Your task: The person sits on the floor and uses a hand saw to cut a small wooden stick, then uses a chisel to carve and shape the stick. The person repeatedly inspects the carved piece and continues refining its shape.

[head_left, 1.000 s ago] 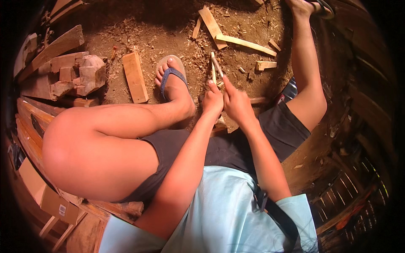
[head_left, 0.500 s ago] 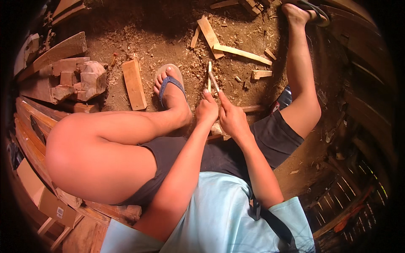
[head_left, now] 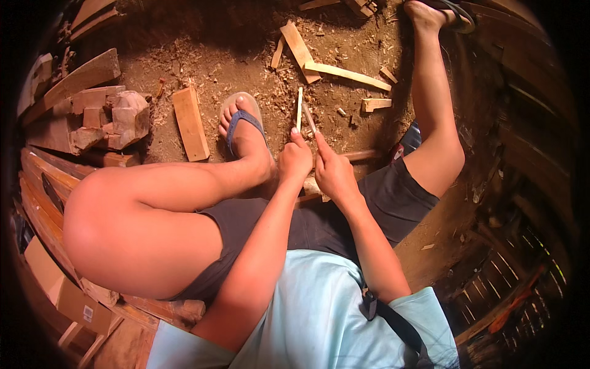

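A thin, pale wooden stick [head_left: 299, 109] points up and away from my left hand [head_left: 295, 158], which is closed around its near end with the thumb laid along it. My right hand [head_left: 336, 174] grips a knife [head_left: 310, 117]. Its narrow blade shows beyond the forefinger, while the handle is hidden in my fingers. The blade's tip lies close to the right side of the stick; whether they touch I cannot tell. Both hands are close together above my lap. Beneath them, a light block of wood [head_left: 312, 186] is partly covered.
Wood shavings litter the dirt floor. Ahead lie a flat board [head_left: 299, 49] and a long pale strip [head_left: 349, 75]. A thick wooden block [head_left: 191, 126] rests left of my sandalled foot [head_left: 247, 129]. Rough-cut timbers [head_left: 126, 120] are stacked at the left; a brown bar [head_left: 362, 155] lies right of my hands.
The knife blade, which lay across the stick's edge, has shifted slightly right of it. Both hands keep their grip. The whole view has moved a little.
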A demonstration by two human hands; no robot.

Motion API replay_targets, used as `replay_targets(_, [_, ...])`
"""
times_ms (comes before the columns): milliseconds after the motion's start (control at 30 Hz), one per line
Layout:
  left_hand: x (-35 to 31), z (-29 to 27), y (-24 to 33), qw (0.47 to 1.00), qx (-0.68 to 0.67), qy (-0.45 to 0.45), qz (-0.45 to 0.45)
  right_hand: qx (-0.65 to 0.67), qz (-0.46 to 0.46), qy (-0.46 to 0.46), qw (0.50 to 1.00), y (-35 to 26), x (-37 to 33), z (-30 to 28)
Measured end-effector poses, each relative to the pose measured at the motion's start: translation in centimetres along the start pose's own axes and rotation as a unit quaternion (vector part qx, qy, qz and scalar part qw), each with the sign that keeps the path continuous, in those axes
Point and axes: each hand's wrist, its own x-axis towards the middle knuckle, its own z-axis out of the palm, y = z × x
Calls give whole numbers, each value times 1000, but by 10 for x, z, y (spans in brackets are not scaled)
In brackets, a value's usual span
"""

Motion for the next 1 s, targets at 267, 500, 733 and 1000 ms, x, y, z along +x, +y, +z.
replay_targets(267, [-5, -1, 2, 999, -22, 19, 15, -3, -20, -5, 1000, -2, -3, 4])
replay_targets(500, [-10, 1, -4, 1000, -24, -3, 2, -21, -5, -22, 1000, -3, 5, 1])
replay_targets(733, [-11, 2, -2, 1000, -13, -5, -1, -9, -3, -11, 1000, 1, 15, 2])
replay_targets(1000, [-12, -6, 1, 1000, 7, -9, -4, -23, 4, -19, 1000, 7, 15, 11])
